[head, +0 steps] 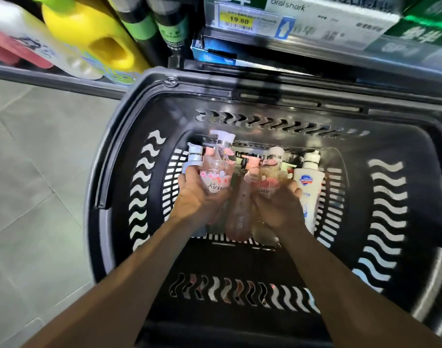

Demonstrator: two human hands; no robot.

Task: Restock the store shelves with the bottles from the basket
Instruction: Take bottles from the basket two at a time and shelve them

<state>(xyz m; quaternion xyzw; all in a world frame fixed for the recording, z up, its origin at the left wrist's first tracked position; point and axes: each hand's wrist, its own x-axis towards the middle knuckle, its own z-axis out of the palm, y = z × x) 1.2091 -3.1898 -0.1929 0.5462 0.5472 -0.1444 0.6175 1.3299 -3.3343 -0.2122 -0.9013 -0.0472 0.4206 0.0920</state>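
Observation:
Both my arms reach down into a black plastic basket [114, 172] on the floor. My left hand [197, 197] grips a clear pink pump bottle [216, 169] with flowers on its label. My right hand [280, 207] holds a second clear bottle [270, 177] of the same kind. Between them lies a brownish pink bottle [238, 212]. A white pump bottle [309, 182] lies at the right of my right hand. A pale blue pump bottle [193, 156] is half hidden behind my left hand.
Store shelves rise just behind the basket. A yellow jug [94, 33] and dark green-labelled bottles [169, 28] stand on the low left shelf [51, 76]. Boxes and a 19.80 price tag [238, 20] sit on the right shelf. Grey floor tiles [39, 172] lie at the left.

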